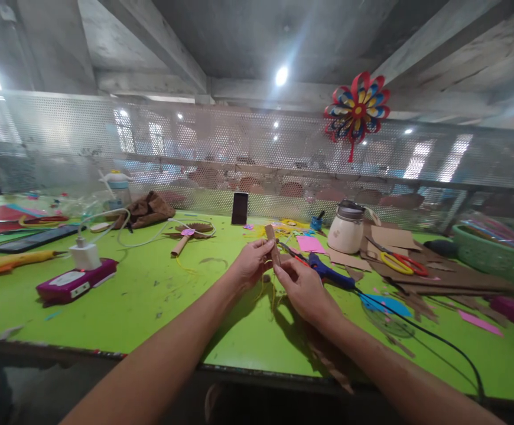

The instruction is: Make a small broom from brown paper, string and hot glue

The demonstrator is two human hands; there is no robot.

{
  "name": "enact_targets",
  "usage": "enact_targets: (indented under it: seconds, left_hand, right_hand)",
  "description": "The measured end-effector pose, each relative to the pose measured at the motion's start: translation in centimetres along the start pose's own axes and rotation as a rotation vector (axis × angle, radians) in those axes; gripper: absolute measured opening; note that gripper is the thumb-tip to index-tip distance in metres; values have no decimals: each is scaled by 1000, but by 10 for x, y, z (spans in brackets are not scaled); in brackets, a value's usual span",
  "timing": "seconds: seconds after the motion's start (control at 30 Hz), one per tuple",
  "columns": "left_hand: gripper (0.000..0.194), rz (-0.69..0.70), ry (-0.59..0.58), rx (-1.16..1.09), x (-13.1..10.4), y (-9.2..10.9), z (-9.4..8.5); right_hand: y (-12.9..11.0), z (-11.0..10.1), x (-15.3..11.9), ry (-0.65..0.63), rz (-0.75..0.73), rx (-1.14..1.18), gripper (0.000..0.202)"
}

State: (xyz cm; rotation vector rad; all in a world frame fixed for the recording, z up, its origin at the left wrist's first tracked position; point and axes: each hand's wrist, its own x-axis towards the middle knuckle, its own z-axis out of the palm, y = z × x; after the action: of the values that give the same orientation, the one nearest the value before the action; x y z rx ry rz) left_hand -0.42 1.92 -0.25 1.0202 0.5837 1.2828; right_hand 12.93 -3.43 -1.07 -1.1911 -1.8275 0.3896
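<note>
Two hands [253, 261] [303, 288] pinch brown strip [274, 249], slightly tilted; forearms [168, 339] converge over green table [137, 319].

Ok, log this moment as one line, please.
left-hand grip: on narrow brown paper strip | right-hand grip: strip's lower end | nearby: dark-blue corded glue gun | surface: bright green tabletop

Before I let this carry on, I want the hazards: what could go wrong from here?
The blue glue gun lies close by the right grip; if it is hot, which the picture cannot show, a brush against it could burn. Its black cord runs beside the right forearm and might snag, dragging the gun. Yellow threads show just below the brown piece pinched with the left grip, so they may tangle.
</note>
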Motion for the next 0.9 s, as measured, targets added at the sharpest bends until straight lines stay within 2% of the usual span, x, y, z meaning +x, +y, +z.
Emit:
enact_targets:
  seconds: [0.17, 0.3, 0.37, 0.5, 0.63, 0.7, 0.9]
  left_hand:
    - [14, -13, 0, 8, -1, 2, -1]
    - [8, -85, 28, 19, -2, 5, -1]
    - [11, -125, 23, 46, -4, 6, 1]
    - [15, -190, 1, 126, -4, 6, 5]
    - [17, -261, -87, 141, 0, 4, 6]
    - [16, -260, -108, 150, 0, 3, 8]
    - [10, -199, -22, 227, -2, 8, 20]
  right_hand:
    - [5, -3, 3, 78, -27, 191, 24]
    - [26, 4, 13, 57, 194, 542, 24]
    - [35, 6, 16, 20, 311, 623, 27]
    - [45, 8, 16, 8, 416, 617, 30]
    - [49, 8, 14, 15, 446, 556, 32]
    - [50, 7, 14, 45, 397, 480, 32]
    - [52, 7, 16, 36, 287, 451, 28]
